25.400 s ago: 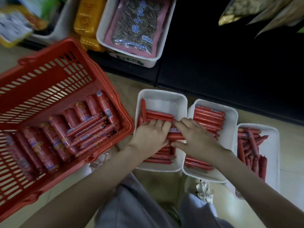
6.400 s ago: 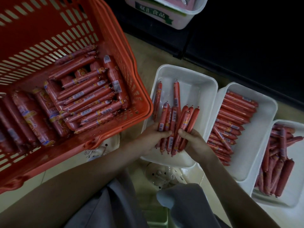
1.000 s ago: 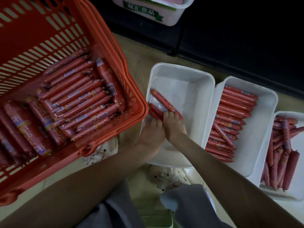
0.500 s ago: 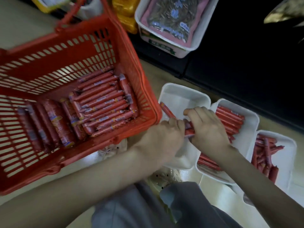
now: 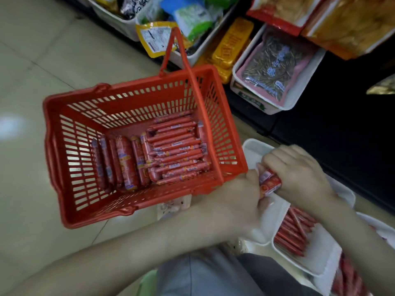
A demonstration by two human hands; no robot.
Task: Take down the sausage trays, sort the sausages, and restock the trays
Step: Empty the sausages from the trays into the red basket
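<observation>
A red plastic basket (image 5: 70,159) stands on the floor, holding thick sausages (image 5: 126,163) on its left and several thin sausages (image 5: 177,150) stacked on its right. To its right lies a white tray (image 5: 253,148). Over that tray my left hand (image 5: 241,199) and my right hand (image 5: 299,174) together grip a small bundle of red sausages (image 5: 269,183). A second white tray (image 5: 320,261) below my right forearm holds a row of thin sausages (image 5: 294,231). The edge of a third tray (image 5: 382,227) shows at the far right.
Low shelf bins line the back: a white bin of seed packets (image 5: 271,71), yellow packs (image 5: 233,45) and snack bags (image 5: 190,18). The basket handle (image 5: 177,52) stands upright. Beige tiled floor (image 5: 32,71) lies to the left. My knees are at the bottom.
The view has swung left and up, showing the whole basket. Both hands have lifted the sausage bundle slightly and still grip it over the first tray.
</observation>
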